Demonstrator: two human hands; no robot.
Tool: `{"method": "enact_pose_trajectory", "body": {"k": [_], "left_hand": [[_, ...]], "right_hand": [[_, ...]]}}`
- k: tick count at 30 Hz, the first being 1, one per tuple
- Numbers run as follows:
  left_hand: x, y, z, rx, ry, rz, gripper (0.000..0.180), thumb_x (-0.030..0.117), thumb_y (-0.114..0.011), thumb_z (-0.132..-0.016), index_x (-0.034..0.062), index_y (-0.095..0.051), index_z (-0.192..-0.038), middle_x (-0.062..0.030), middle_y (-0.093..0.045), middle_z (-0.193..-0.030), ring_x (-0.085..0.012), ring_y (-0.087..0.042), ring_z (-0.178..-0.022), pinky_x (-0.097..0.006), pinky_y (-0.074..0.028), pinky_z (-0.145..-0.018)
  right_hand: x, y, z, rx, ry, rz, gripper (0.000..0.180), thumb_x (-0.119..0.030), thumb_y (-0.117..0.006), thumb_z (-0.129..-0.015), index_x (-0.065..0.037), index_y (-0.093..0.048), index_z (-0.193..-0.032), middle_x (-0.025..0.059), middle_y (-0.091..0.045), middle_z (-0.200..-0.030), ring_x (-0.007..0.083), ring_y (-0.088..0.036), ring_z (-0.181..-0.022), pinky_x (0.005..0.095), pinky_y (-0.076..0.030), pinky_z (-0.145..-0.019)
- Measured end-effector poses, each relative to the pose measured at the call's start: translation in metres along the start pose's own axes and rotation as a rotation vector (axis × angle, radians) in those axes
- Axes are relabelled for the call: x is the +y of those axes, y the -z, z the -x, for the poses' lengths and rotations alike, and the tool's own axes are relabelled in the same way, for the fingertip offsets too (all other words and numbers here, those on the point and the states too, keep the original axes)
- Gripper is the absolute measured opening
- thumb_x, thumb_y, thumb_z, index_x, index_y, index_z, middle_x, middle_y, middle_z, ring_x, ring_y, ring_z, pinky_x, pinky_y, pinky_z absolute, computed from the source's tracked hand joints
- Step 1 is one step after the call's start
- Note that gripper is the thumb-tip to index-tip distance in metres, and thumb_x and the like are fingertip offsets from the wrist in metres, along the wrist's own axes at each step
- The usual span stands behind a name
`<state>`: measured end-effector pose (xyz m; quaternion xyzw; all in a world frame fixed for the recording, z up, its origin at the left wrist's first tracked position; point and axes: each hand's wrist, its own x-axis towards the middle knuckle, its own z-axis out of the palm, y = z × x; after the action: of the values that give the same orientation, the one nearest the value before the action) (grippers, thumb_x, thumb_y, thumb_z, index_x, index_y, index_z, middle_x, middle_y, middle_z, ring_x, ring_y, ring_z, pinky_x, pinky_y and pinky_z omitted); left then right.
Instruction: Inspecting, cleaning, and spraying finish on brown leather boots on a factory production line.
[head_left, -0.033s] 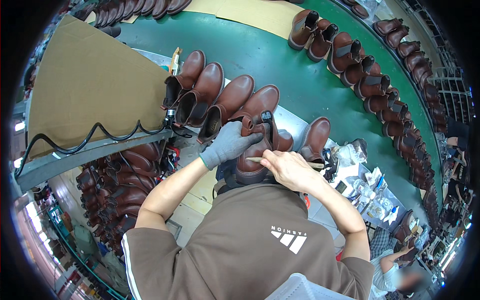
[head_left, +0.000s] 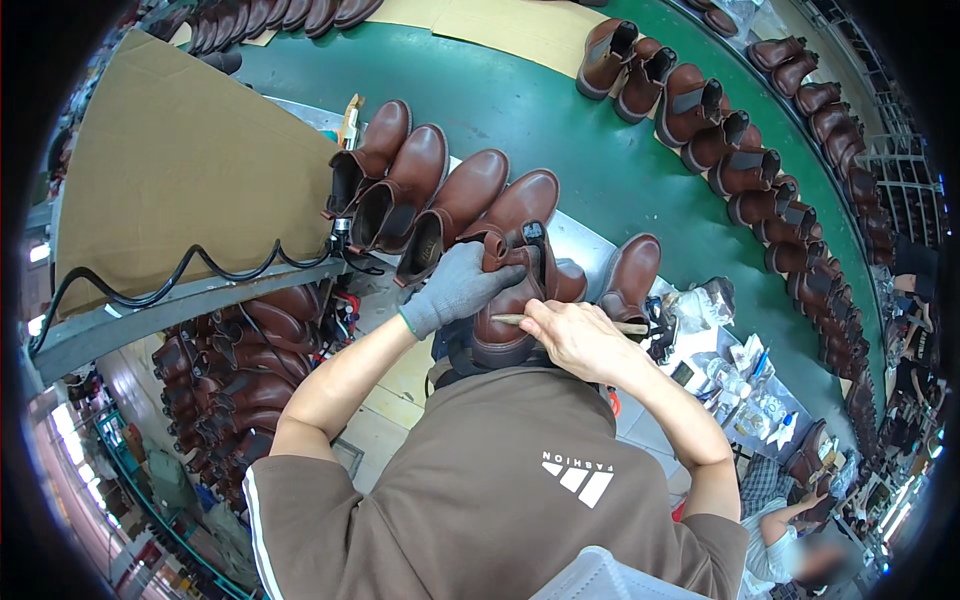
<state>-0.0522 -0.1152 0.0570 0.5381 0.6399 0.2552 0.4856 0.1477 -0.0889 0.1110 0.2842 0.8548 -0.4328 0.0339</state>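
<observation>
My left hand [head_left: 462,287], in a grey knit glove, grips the shaft of a brown leather ankle boot [head_left: 498,340]. The boot's toe points toward my body. My bare right hand [head_left: 578,340] is closed around a slim tan stick-like tool [head_left: 632,328]. Its thin end lies against the boot's upper near the toe; what kind of tip it has is too small to tell. Just beyond the gloved hand, a brown boot [head_left: 470,185] stands in a row with several like it. Another boot [head_left: 632,272] sits to the right of the held one.
At left a cardboard sheet [head_left: 190,170] rises above a metal rail with a coiled black cable [head_left: 180,275]. Boots crowd a rack [head_left: 250,370] below it. Plastic bags and bottles [head_left: 735,385] lie at right. Boots line the green conveyor [head_left: 560,130]. A person [head_left: 775,540] sits at lower right.
</observation>
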Motion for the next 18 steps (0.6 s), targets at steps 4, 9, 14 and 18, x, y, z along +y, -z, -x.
{"method": "enact_pose_trajectory", "body": {"k": [4, 9, 14, 18], "left_hand": [[0.000, -0.001, -0.001, 0.002, 0.004, 0.027, 0.039, 0.038, -0.066, -0.078, 0.0008, -0.060, -0.072, -0.0179, -0.059, -0.066, -0.0332, -0.059, -0.063, -0.042, -0.043, -0.057], [-0.003, -0.003, 0.001, 0.014, 0.040, -0.071, 0.040, 0.040, -0.066, -0.078, 0.0008, -0.060, -0.074, -0.0186, -0.060, -0.068, -0.0340, -0.059, -0.065, -0.042, -0.043, -0.058], [-0.005, -0.002, 0.000, 0.011, -0.028, 0.002, 0.040, 0.040, -0.066, -0.079, 0.0010, -0.061, -0.076, -0.0191, -0.060, -0.071, -0.0348, -0.059, -0.068, -0.043, -0.043, -0.059], [-0.004, -0.002, 0.000, -0.013, -0.005, 0.006, 0.038, 0.040, -0.065, -0.079, 0.0014, -0.061, -0.076, -0.0187, -0.060, -0.072, -0.0352, -0.059, -0.069, -0.043, -0.044, -0.060]], "right_hand": [[-0.004, -0.003, 0.000, 0.070, 0.082, 0.092, 0.023, -0.023, -0.046, -0.094, -0.001, -0.049, -0.087, 0.0184, -0.058, -0.065, 0.0372, -0.062, -0.063, 0.0442, -0.049, -0.055], [-0.026, -0.006, 0.003, 0.063, -0.041, 0.401, 0.024, -0.025, -0.049, -0.093, -0.003, -0.049, -0.084, 0.0158, -0.059, -0.063, 0.0311, -0.061, -0.052, 0.0405, -0.047, -0.045], [-0.006, 0.018, 0.014, -0.007, -0.070, 0.294, 0.022, -0.024, -0.046, -0.095, -0.003, -0.049, -0.087, 0.0155, -0.059, -0.068, 0.0350, -0.061, -0.060, 0.0434, -0.047, -0.050], [-0.007, -0.002, 0.013, 0.031, -0.020, 0.157, 0.021, -0.024, -0.045, -0.095, -0.003, -0.048, -0.089, 0.0177, -0.058, -0.070, 0.0374, -0.060, -0.066, 0.0450, -0.047, -0.054]]}}
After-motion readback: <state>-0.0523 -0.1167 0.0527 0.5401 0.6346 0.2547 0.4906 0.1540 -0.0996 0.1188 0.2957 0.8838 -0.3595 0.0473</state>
